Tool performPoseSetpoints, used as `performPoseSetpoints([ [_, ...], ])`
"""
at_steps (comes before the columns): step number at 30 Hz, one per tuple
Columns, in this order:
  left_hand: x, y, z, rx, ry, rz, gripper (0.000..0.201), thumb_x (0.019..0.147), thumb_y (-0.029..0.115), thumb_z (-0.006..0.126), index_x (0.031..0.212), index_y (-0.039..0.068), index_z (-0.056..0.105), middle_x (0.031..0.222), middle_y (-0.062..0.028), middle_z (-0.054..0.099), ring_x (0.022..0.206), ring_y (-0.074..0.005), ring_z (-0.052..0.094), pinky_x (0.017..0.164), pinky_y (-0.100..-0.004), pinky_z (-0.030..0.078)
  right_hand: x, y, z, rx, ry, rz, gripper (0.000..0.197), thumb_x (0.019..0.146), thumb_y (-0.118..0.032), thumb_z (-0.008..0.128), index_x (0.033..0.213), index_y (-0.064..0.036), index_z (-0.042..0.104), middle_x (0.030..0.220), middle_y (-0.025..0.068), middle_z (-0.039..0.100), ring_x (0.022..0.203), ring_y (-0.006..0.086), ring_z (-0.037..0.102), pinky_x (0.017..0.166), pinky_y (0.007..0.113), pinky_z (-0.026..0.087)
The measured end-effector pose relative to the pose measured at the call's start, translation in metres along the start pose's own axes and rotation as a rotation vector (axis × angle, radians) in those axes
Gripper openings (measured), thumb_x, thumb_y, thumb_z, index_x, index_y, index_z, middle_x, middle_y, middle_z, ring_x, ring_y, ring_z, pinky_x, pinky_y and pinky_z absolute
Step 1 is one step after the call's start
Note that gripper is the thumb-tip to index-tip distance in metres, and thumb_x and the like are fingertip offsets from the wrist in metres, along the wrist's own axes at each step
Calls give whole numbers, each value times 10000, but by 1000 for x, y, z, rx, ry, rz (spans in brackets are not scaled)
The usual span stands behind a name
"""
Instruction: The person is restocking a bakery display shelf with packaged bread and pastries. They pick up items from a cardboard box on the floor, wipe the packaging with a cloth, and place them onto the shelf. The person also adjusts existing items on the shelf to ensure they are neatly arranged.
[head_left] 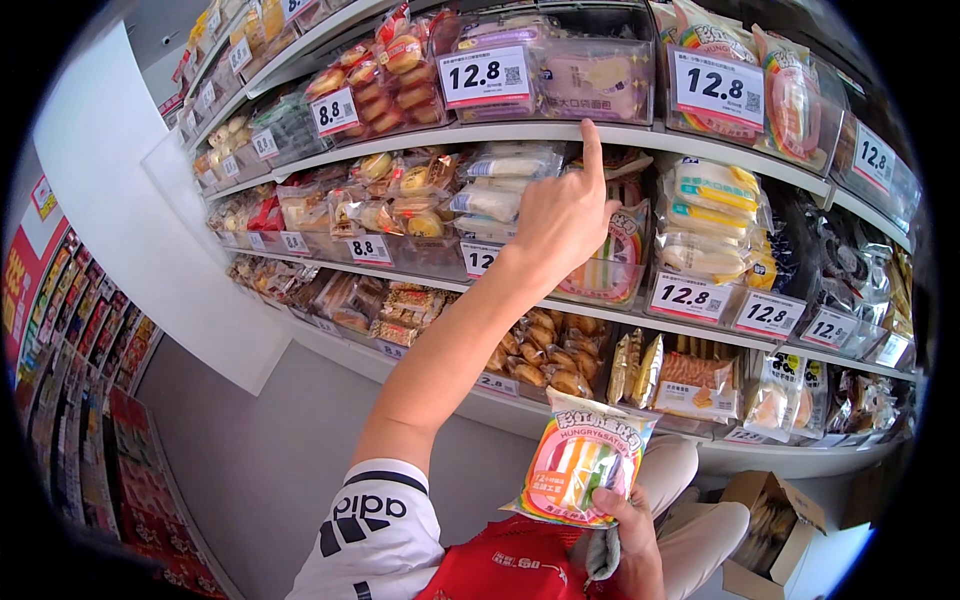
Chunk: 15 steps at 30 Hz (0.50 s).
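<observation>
My left hand (563, 215) is raised to the shelves, its index finger stretched up and the other fingers bent, holding nothing. The fingertip is at the edge of the upper shelf (400, 141), just below a clear bin of flat purple bread packs (597, 78). Low in front of my body, my right hand (628, 520) is closed on a packet of rainbow-coloured sliced bread (585, 455), thumb across its front. The packet is upright, its picture side showing. Similar rainbow bread packets (795, 85) stand in a bin at the upper right.
Curved shelves hold clear bins of bagged bread and cakes, such as yellow-and-white bread packs (708, 235), with price cards (486, 77) in front. An open cardboard box (765, 530) stands on the floor at the lower right. A white pillar (150, 200) and another stocked shelf (85, 400) are at left.
</observation>
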<state>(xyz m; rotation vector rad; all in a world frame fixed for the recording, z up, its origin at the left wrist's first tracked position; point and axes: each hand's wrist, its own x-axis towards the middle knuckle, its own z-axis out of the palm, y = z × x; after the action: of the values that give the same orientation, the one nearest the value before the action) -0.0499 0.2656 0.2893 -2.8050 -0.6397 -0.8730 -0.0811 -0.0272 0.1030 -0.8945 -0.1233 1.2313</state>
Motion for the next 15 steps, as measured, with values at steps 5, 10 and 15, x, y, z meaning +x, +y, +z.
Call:
performPoseSetpoints([
  [5,1,1,-1,-4,-33,-9,872,856,268,663,1419,-150,145,597,-183,614,482,-310,603,467,-397,494,1,2,-3,-15,6,16,291,765,-89,731,1031,-3,647,939,116,683,846,187,652,797,319,518],
  [10,1,-1,2,26,-12,5,882,856,268,665,1418,-156,134,580,-178,606,471,-297,598,456,-390,491,2,4,-7,-40,-7,0,283,774,-95,721,1031,-1,648,936,107,684,839,177,648,798,313,511],
  [15,1,1,2,13,-29,-1,888,850,262,671,1411,-166,133,580,-188,607,473,-316,600,462,-404,494,0,1,-3,-26,-26,-19,274,781,-86,704,1036,-2,654,934,101,686,832,166,646,791,303,506],
])
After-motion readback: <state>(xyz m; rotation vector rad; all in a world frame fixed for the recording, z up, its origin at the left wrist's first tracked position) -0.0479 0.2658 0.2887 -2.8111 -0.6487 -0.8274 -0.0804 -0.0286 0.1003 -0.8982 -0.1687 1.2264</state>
